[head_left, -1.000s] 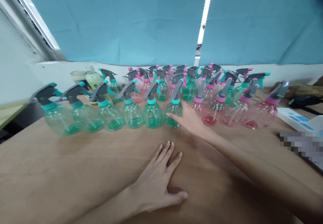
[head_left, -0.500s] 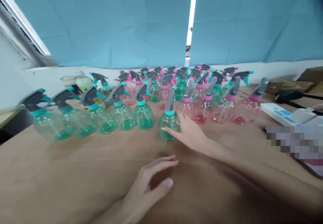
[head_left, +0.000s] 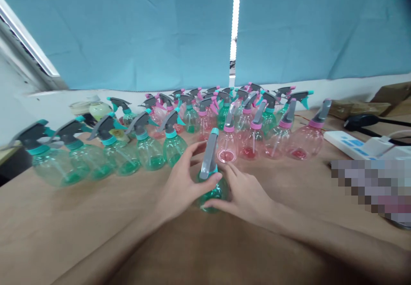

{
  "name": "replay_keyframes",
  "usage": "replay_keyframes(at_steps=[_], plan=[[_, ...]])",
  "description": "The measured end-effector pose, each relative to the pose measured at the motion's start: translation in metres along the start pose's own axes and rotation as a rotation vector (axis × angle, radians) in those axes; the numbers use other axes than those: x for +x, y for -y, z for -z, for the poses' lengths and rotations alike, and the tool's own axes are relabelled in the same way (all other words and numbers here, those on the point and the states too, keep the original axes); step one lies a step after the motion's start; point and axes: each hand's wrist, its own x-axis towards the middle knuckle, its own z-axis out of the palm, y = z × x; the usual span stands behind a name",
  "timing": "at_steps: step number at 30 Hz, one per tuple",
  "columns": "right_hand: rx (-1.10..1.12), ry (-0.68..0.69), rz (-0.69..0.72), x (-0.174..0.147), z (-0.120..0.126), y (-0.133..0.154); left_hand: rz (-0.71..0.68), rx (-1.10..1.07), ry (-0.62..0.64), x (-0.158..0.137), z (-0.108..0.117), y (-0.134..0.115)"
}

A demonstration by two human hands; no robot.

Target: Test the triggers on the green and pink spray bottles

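Note:
A green spray bottle with a grey trigger head and turquoise collar is in front of me, between both hands. My right hand is closed around the right side of its body, thumb across the front. My left hand curls round the collar and head from the left, its thumb lying over the collar; its other fingertips are partly hidden behind the head. Just behind stands a clear pink spray bottle. To the left a green spray bottle ends a row of several like it.
Several pink spray bottles line the right side, with more mixed colours behind them. A white power strip, a pixelated flat object and a cardboard box are at the right. A blue cloth hangs behind the wooden table.
The green spray bottle has come toward me in my right hand, leaving its spot by the pink bottles. My left hand has moved up and taken hold near its collar.

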Motion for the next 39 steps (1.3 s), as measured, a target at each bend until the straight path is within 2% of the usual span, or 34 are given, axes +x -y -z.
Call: replay_keyframes(at_steps=[3,8,13,18,23,27,32,39], plan=[[-0.035,-0.027,0.07,-0.006,-0.005,0.001,-0.051,-0.048,0.021,0.01,-0.009,-0.009],[-0.105,-0.075,0.185,-0.01,-0.013,-0.004,-0.1,0.026,-0.049,0.013,-0.017,-0.013],[-0.021,-0.015,0.26,-0.01,-0.015,-0.018,-0.161,0.062,-0.096,0.013,-0.019,-0.006],[0.038,0.081,0.348,-0.014,-0.013,-0.043,-0.176,0.085,-0.074,0.019,-0.019,-0.006],[0.057,0.255,0.209,-0.022,-0.01,-0.07,-0.143,0.126,-0.026,0.027,-0.015,-0.01],[0.073,0.356,0.142,-0.021,-0.008,-0.08,-0.204,0.139,-0.029,0.03,-0.013,-0.006],[0.078,0.392,0.121,-0.019,-0.007,-0.082,-0.289,0.188,-0.028,0.031,-0.012,-0.003],[0.117,0.436,0.109,-0.018,-0.004,-0.086,-0.247,0.141,-0.014,0.033,-0.011,-0.007]])
